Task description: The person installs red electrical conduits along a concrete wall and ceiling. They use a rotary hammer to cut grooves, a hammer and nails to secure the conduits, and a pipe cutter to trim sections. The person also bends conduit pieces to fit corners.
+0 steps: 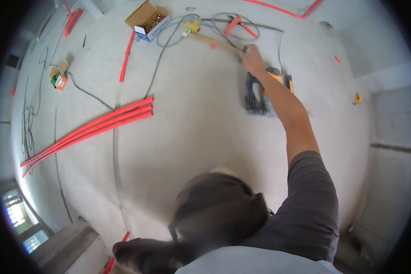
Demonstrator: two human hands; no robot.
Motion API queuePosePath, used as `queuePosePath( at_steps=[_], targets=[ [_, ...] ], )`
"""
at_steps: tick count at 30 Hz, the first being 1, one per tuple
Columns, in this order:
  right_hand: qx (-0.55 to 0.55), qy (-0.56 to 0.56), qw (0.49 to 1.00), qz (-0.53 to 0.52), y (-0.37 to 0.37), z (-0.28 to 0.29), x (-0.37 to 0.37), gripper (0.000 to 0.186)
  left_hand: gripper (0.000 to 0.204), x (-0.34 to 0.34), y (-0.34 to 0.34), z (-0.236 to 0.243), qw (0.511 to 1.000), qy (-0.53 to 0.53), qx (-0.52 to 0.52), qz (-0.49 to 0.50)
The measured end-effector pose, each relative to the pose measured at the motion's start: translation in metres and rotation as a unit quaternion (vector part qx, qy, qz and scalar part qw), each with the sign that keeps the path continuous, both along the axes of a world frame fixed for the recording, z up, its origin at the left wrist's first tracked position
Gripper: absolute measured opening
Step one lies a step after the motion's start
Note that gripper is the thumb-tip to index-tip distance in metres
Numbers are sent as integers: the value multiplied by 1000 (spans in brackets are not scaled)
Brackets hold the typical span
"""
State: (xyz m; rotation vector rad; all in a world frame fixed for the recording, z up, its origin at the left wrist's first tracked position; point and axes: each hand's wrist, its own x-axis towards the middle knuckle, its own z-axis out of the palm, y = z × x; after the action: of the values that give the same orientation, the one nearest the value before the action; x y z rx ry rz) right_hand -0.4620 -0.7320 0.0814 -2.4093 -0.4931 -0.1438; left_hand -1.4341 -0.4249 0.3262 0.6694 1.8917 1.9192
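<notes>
My right hand (252, 60) reaches forward over the floor, its fingers closed around the dark head end of a wooden-handled hammer. The hammer's pale handle (217, 43) points left toward a small yellow device (192, 26). Just beneath my right wrist lies an orange and black power tool (255, 93), partly hidden by the forearm. Beyond the hand, a red-handled cutting tool (235, 26) rests among loops of grey cable. My left hand is out of view.
An open box of brass-coloured small parts (153, 23) stands at the back. Several red pipes (109, 116) lie at left, near a small orange box (59, 80) and dark cables (29, 121). A small yellow object (358, 98) lies at right. My blurred dark-clad leg (219, 205) fills the near middle.
</notes>
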Motion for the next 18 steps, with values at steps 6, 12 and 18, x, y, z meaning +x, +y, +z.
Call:
queuePosePath(
  at_steps=[6, 12, 18],
  targets=[
    [-240, -64, 965, 81, 13, -66, 205, 44, 36, -5, -77, 11, 957, 246, -99, 119],
    [-234, -82, 964, 100, -4, -104, 328, 59, 41, -50, -219, 66, 752, 488, -341, 284],
    [-402, -88, 909, 68, 1, -124, 306, 45, 51, -107, -315, 193, 303, 690, -591, 287]
  ],
)
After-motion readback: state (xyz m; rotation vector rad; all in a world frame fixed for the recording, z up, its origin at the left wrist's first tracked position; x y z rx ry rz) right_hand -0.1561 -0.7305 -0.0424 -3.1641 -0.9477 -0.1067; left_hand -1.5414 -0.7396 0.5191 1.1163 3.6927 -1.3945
